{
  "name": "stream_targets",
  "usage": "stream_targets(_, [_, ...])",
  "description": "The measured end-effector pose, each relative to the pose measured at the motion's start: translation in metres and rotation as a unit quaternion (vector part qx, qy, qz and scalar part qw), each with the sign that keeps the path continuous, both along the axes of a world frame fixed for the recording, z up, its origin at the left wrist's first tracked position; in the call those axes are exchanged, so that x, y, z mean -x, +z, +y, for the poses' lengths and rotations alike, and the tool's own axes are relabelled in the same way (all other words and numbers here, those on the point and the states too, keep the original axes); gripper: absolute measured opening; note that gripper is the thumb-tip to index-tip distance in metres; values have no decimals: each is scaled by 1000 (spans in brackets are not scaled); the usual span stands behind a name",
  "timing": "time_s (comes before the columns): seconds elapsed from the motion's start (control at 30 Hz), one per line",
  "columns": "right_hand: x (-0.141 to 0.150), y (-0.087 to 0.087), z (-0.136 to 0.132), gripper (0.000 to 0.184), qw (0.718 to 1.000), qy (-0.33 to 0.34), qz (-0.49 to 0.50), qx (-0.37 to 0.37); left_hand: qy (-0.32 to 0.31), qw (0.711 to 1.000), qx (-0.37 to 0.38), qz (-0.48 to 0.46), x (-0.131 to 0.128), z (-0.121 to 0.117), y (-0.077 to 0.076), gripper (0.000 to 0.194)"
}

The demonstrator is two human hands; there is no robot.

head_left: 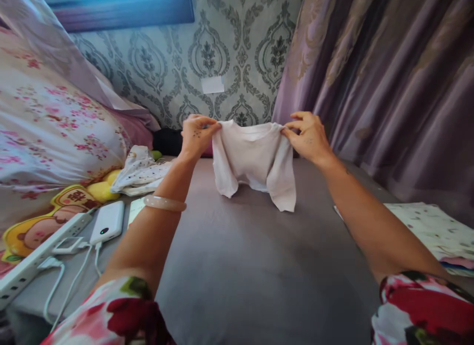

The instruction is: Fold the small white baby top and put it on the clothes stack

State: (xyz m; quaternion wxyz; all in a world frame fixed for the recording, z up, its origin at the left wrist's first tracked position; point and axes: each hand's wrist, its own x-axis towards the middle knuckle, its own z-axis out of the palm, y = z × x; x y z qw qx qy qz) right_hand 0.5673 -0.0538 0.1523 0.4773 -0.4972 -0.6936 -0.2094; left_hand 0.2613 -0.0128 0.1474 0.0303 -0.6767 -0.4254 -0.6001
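A small pale long-sleeved shirt (pixel 252 150) hangs upright between my two hands, its sleeves drooping toward the grey sheet (pixel 255 266). My left hand (pixel 198 136) pinches the shirt at its left shoulder, thumb and fingers pressed together. At the opposite shoulder, my right hand (pixel 307 137) pinches the fabric the same way, with its other fingers loosely curled. The neckline is at the top, between the hands. Whether the lower hem and cuffs touch the sheet I cannot tell for certain.
On the left lie a white power strip (pixel 44 256) with plugged-in cables, a white power bank (pixel 108 221), a yellow plush cushion (pixel 33 231) and a crumpled spotted cloth (pixel 142 172). Folded printed cloths (pixel 433 231) are stacked at right. Purple curtains (pixel 385 88) hang behind them.
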Motion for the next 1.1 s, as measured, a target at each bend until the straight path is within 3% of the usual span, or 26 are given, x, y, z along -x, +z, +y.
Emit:
stream_targets(0.1, [0, -1, 3, 34, 1000, -3, 26, -16, 10, 999, 23, -46, -3, 5, 1, 16])
stream_targets(0.23, [1, -8, 8, 36, 997, 31, 24, 71, -47, 993, 81, -68, -8, 10, -4, 17])
stream_targets(0.43, [4, -14, 13, 35, 989, 41, 74, 121, -36, 989, 111, -96, -12, 17, -12, 17])
stream_targets(0.8, [16, -20, 18, 36, 995, 48, 65, 61, 9, 995, 62, -72, -18, 7, -24, 19])
stream_targets(1.1, [22, -19, -20, 35, 998, 56, 27, -1, 38, 997, -39, -50, -10, -41, -30, 24])
